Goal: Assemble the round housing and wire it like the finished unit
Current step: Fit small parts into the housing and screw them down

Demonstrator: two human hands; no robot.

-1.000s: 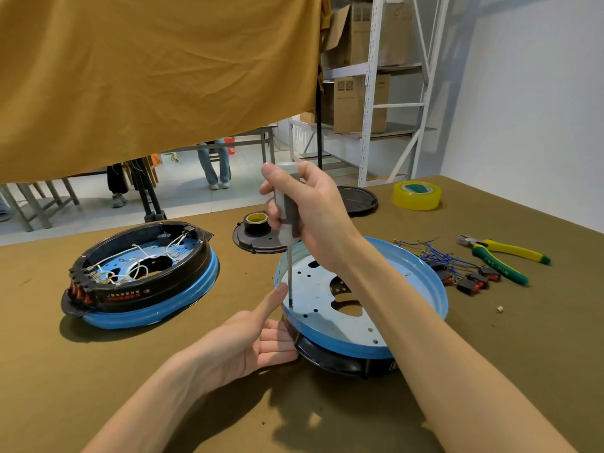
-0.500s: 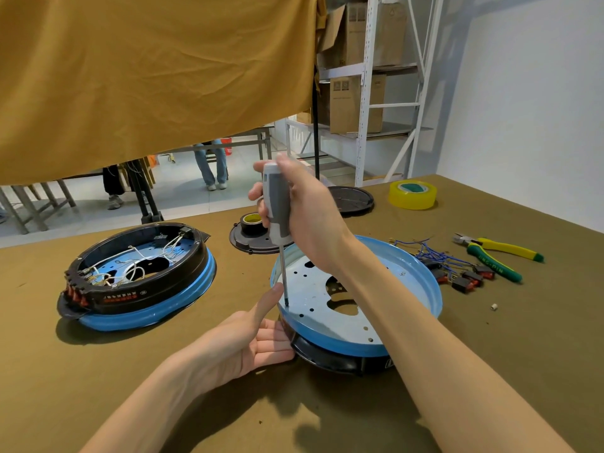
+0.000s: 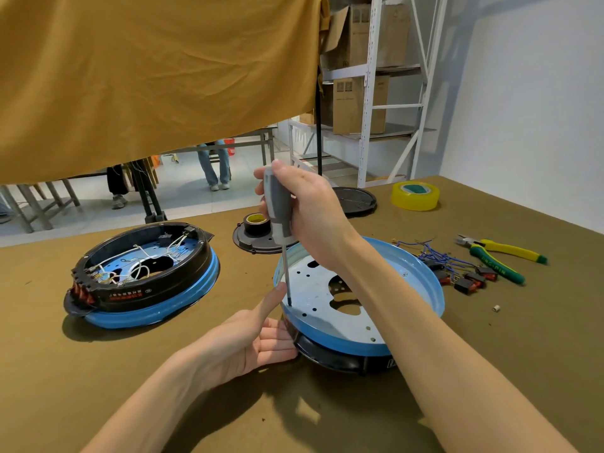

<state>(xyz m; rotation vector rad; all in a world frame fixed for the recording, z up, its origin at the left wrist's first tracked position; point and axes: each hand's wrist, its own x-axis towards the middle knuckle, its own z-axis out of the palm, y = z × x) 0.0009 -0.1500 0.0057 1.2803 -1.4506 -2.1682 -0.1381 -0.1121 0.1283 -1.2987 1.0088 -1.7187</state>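
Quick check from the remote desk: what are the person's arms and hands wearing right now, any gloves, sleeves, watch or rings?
Nothing that shows. The left hand and right hand are bare, without gloves. Both forearms are uncovered to the frame's lower edge, so no sleeves appear. No watch, wristband or ring is visible on either wrist or on the fingers.

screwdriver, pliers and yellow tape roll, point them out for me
screwdriver (image 3: pixel 277 207), head view, on its grey handle
pliers (image 3: pixel 500 256), head view, on the green and yellow handles
yellow tape roll (image 3: pixel 415 199), head view, on its outer wall
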